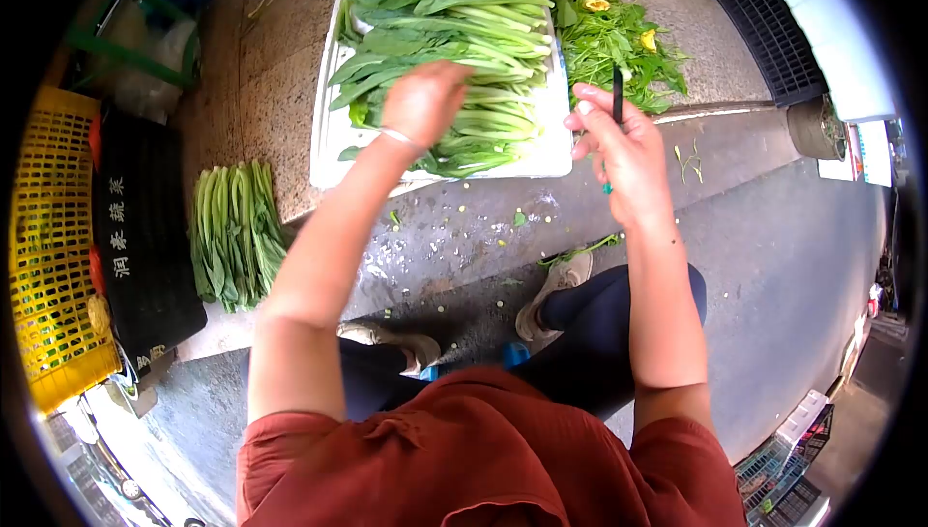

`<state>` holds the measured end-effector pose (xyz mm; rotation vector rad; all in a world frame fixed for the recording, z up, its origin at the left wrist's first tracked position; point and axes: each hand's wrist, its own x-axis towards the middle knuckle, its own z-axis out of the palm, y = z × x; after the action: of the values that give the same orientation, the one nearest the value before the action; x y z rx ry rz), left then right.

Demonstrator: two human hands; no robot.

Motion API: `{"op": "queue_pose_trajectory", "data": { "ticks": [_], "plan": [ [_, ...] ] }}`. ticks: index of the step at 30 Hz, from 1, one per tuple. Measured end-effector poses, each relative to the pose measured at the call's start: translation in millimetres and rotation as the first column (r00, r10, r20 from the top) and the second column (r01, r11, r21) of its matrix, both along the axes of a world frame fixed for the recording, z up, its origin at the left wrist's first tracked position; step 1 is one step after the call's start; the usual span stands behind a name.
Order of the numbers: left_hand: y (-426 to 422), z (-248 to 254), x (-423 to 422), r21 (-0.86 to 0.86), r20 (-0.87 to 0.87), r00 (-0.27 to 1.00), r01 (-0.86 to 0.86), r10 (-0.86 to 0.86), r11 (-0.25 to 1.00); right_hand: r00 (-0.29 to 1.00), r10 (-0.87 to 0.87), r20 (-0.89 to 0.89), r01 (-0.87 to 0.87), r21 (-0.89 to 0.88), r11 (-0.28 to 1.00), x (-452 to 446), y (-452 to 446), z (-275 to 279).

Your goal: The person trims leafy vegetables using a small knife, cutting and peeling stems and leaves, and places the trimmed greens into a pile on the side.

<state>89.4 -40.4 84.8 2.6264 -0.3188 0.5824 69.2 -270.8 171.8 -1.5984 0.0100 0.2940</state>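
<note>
Long-stemmed leafy greens [474, 29], like choy sum, lie in rows on a white foam tray [333, 145], cut ends to the right. Over the lower leaves is my left hand [422, 106], smeared by motion, with a band at its wrist. Its fingers are curled downward, and I cannot see whether they hold a stem. Right of the tray, my right hand [619, 140] is closed around a slim tool that looks like a small knife [618, 92]. A black part rises above the fingers, and a teal bit shows below the hand.
Loose trimmed leaves [619, 43] are piled right of the tray. A bundle of greens [232, 232] leans at the platform's left edge, near a black box [145, 227] and a yellow crate [53, 237]. A black crate [768, 34] stands at upper right. Scraps litter the ground.
</note>
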Motion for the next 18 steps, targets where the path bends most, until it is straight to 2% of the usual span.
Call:
{"op": "queue_pose_trajectory", "data": {
  "ticks": [1,3,7,9,11,12,13,14,15,16,17,18],
  "plan": [
    [-20,-3,15,0.047,0.061,0.997,0.037,-0.040,0.998,1.000,-0.006,0.006,0.006,0.010,1.000,0,-3,-2],
    [-52,-10,37,0.177,0.059,0.998,-0.013,0.003,0.984,1.000,-0.001,0.007,0.000,0.046,0.999,2,-8,-4],
    [-60,-18,55,0.168,-0.070,0.995,-0.061,0.073,0.984,1.000,-0.022,-0.019,0.024,0.109,0.994,5,-19,-9],
    [-58,-9,55,0.176,-0.046,0.997,-0.056,0.065,0.983,0.999,-0.026,-0.029,0.029,0.107,0.994,4,-22,-4],
    [-49,-5,55,0.053,0.235,0.972,-0.028,0.015,0.998,0.999,-0.013,-0.043,0.018,0.125,0.992,4,-26,-1],
    [-46,6,51,-0.088,0.151,0.987,-0.034,0.047,0.996,0.998,-0.010,-0.054,0.017,0.118,0.993,4,-27,1],
    [-40,13,47,-0.107,0.166,0.984,-0.049,0.066,0.993,0.998,-0.013,-0.058,0.021,0.128,0.992,4,-28,-1],
    [-38,27,40,-0.424,0.106,0.994,0.058,-0.013,0.904,0.999,-0.034,0.028,0.029,0.156,0.987,4,-28,-2],
    [-39,43,33,-0.698,0.074,0.991,0.129,-0.107,0.704,0.992,-0.056,0.114,0.034,0.183,0.983,5,-28,-4],
    [-42,56,27,-0.697,0.139,0.985,0.168,-0.098,0.697,0.992,-0.060,0.112,0.038,0.189,0.981,7,-29,-6],
    [-44,68,22,-0.694,0.203,0.975,0.206,-0.088,0.689,0.973,-0.055,0.223,0.017,0.167,0.986,9,-30,-10],
    [-46,79,16,-0.654,0.195,0.974,0.217,-0.116,0.724,0.942,-0.047,0.331,0.000,0.143,0.990,12,-32,-12]
  ]
}}
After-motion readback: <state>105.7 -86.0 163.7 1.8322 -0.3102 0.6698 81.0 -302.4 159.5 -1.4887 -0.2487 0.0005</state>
